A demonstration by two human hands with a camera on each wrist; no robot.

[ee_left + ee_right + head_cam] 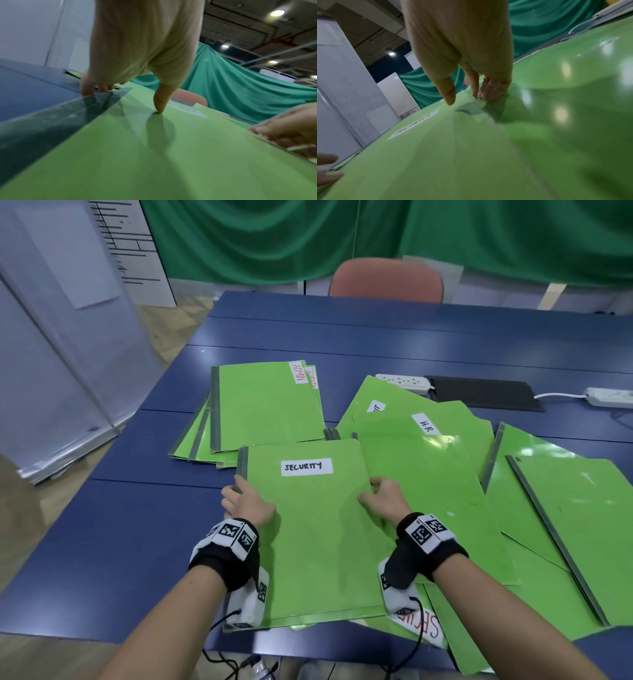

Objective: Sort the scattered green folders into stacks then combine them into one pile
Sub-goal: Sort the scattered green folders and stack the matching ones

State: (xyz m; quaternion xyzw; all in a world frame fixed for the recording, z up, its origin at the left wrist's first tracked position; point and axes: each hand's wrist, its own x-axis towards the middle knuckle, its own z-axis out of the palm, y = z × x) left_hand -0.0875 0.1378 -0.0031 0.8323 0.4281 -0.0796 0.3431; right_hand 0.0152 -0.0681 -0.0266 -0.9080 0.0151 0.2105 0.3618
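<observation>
Hands grip one flat green card folder labelled SECURITY [318, 529] at lower centre: the left hand [248, 505] curls over its grey-taped spine edge with the thumb pressing on top, the right hand [382, 498] pinches its opposite long edge. It lies on the blue table [113, 542], over another green folder with red lettering [421, 623]. Right of it sprawl about five overlapping loose green folders [428, 474]. At upper left of centre sits a fanned stack of green folders [263, 409], at least four, topped ADMIN. Farther back lie two white power strips [404, 383] and one black mat [483, 392].
</observation>
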